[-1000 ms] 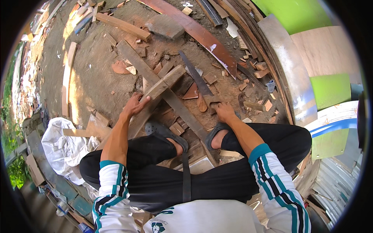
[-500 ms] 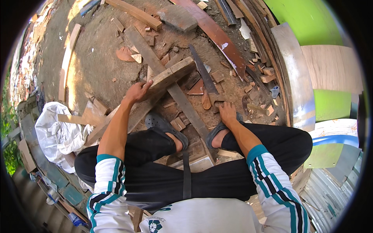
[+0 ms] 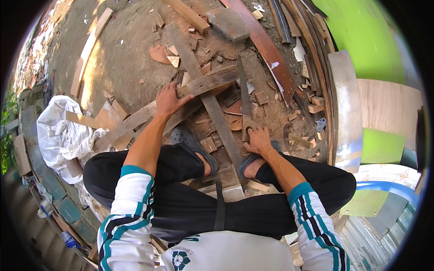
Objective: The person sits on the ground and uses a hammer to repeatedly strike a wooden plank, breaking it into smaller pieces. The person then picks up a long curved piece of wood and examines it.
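A long weathered wooden plank point(image 3: 210, 81) lies slantwise in front of me, crossing over another narrow board point(image 3: 216, 115). My left hand point(image 3: 169, 100) grips the plank near its middle, fingers over the far edge and thumb along the top. To the right, my right hand point(image 3: 258, 139) is closed round the wooden handle of a handsaw point(image 3: 244, 88). The saw's dark blade points away from me, just right of the plank's far end and apart from it. My fingers hide part of the handle.
Wood offcuts point(image 3: 209, 144) litter the ground between my feet. A reddish-brown board point(image 3: 266, 54) and stacked long strips point(image 3: 316, 67) lie at the right, beside green and pale panels point(image 3: 382, 106). A white sack point(image 3: 63, 140) sits at the left; a flat stone slab point(image 3: 229, 25) lies ahead.
The plank has rolled in my left hand, its broad face now turned up. My left hand has shifted its hold. The saw blade has swung to point more straight ahead. The whole view has shifted slightly.
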`<state>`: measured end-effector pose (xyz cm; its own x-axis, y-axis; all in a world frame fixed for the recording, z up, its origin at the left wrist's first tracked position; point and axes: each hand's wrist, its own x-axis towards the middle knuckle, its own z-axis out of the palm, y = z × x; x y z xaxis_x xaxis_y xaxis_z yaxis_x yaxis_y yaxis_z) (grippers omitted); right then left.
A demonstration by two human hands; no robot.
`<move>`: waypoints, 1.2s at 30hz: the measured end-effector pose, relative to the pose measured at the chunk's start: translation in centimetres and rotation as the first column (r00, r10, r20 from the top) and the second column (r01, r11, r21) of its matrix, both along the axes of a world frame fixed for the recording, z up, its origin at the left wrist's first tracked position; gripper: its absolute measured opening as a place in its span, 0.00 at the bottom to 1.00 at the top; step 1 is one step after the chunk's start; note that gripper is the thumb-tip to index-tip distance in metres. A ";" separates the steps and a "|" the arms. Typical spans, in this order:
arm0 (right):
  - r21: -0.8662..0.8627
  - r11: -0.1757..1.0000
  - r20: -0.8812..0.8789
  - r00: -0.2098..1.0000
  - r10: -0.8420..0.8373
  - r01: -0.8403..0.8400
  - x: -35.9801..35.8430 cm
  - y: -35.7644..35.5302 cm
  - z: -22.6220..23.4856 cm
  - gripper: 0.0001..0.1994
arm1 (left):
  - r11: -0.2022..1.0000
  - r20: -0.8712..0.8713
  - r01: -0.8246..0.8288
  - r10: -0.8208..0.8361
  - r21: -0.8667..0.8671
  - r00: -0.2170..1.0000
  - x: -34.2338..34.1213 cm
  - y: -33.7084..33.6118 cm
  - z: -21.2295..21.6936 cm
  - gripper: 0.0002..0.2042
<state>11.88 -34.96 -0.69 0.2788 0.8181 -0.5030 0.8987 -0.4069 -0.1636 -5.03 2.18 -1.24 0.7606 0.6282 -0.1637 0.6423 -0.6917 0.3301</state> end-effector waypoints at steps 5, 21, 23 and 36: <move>-0.068 0.997 -0.002 0.999 0.037 -0.037 -0.5 2.5 3.8 0.28 | 0.994 -0.018 0.108 -0.108 -0.011 0.994 2.5 -1.4 1.2 0.43; 0.131 0.309 -0.684 0.312 -0.660 0.942 1.8 4.2 26.1 0.12 | 0.969 -0.110 0.238 -0.243 -0.058 0.964 1.6 -2.4 0.8 0.46; 0.111 0.252 -0.752 0.247 -0.612 0.961 -1.3 4.3 26.5 0.13 | 0.976 -0.073 0.218 -0.218 -0.007 0.973 0.9 -2.6 -0.3 0.46; 0.222 0.390 -0.547 0.446 -0.709 0.893 -9.3 7.0 26.0 0.16 | 0.948 -0.182 0.214 -0.259 -0.236 0.948 2.2 -1.4 1.3 0.47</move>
